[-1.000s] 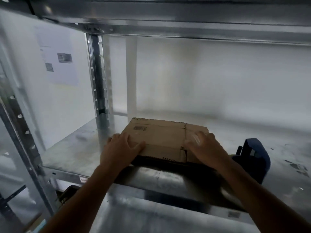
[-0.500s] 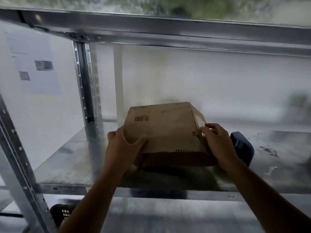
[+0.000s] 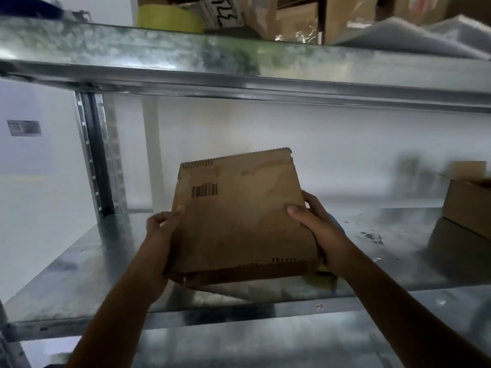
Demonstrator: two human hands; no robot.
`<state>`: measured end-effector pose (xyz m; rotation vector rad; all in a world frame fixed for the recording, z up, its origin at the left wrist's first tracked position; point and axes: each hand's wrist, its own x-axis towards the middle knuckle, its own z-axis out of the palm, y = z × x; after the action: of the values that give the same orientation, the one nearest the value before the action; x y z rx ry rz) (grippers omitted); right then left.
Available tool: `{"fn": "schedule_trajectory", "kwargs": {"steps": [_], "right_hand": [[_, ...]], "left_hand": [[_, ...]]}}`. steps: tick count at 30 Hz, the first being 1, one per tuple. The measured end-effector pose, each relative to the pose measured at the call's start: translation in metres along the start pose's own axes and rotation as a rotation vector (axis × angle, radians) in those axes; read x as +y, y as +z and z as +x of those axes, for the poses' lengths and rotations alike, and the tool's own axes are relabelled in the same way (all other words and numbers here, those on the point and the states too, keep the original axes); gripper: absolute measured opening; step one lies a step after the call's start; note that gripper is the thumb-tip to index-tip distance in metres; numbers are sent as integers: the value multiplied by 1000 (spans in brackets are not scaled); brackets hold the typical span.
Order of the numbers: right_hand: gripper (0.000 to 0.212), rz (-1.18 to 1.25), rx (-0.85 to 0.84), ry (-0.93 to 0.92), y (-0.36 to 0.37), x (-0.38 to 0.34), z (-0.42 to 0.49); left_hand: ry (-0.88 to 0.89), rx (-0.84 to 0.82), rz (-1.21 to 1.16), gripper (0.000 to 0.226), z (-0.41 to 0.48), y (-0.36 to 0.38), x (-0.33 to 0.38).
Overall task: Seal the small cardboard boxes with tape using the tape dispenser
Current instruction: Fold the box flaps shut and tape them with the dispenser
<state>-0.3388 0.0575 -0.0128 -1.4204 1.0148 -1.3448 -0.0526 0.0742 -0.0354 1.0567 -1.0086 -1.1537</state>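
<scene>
Both of your grips are closed on the small cardboard box (image 3: pixel 239 216), one on each side edge. The left grip (image 3: pixel 162 229) has its thumb laid on the near face with the fingers wrapped behind the edge, and the right grip (image 3: pixel 316 227) mirrors it on the opposite edge. Between them the box is tipped up, with its broad face and barcode (image 3: pixel 204 190) turned toward you. Its lower edge hangs close over the metal shelf (image 3: pixel 106 274) beneath your wrists.

Holding it by the edges like this seems meant to let you turn it and find the seam that needs tape. No tape shows on the face you see, so I judge the sealing not yet begun. Whether its flaps are shut, and what is inside, cannot be told from here.

Just behind your right grip a blue sliver peeks out, probably the tape dispenser (image 3: pixel 335 220), though too little shows to be sure. You will need one grip free to take it, so the box likely has to be set down flat first.

Well out beyond your right grip stands an open carton (image 3: pixel 467 208) with a flap raised; its contents are hidden. Above both grips, the upper shelf (image 3: pixel 186 54) carries a yellow-green roll (image 3: pixel 170 18), brown cartons (image 3: pixel 345 17) and crumpled clear wrap (image 3: pixel 425 33).
</scene>
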Motion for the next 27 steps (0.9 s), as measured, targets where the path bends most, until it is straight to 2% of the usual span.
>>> {"fn": "schedule_trajectory", "kwargs": {"steps": [2,7,10,11,13,16,20,24,27], "right_hand": [[69,20,-50,-59,-15,-5,-6],[77,8,-87,-205,-74,-26,-23],[77,-16,-59,-227,-123,-39,-40],[74,-10,-36,-224,-140,-42,-47],[72,-16,12,-223,-177,-48,-61],[71,-33,97,-228,-229,-51,-75],[63,-31,190,-244,-292,-46,-89],[74,-23,214,-307,-342,-42,-94],[71,-35,206,-358,-368,-39,-86]], "left_hand": [[65,7,6,69,-9,12,5],[219,-72,16,65,-30,67,25],[295,-62,123,100,-40,113,25],[302,-72,137,103,-45,131,21],[325,-107,124,91,-59,170,11],[314,-141,82,59,-78,232,-6],[326,-187,39,50,-88,297,-25],[323,-253,-9,40,-88,347,-38],[361,-330,-48,47,-77,375,-43]]}}
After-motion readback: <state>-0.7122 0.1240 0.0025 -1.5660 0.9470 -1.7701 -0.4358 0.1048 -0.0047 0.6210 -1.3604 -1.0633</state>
